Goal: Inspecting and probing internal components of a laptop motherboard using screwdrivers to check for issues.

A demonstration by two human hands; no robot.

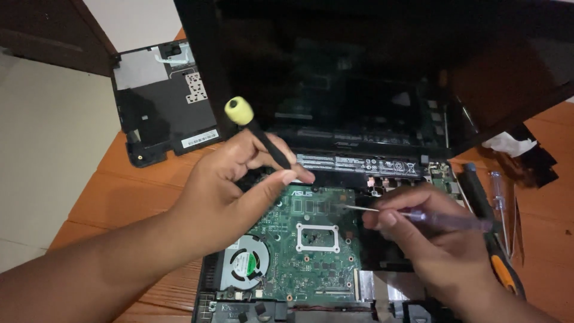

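Working the board [311, 239] well calls for both tips kept steady and upright on the spot, pressing lightly so neither skids across the components. The left hand [230, 185] is closed around a black screwdriver [254, 128] with a yellow cap, its tip at the board's top edge. The right hand [418, 230] pinches a clear-handled screwdriver [418, 216], its shaft pointing left over the board, which lies directly under both hands in the open laptop [382, 78].

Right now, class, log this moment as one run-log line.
left hand: holds yellow-capped screwdriver | right hand: holds clear-handled screwdriver, tip over green motherboard | opened laptop on wooden table
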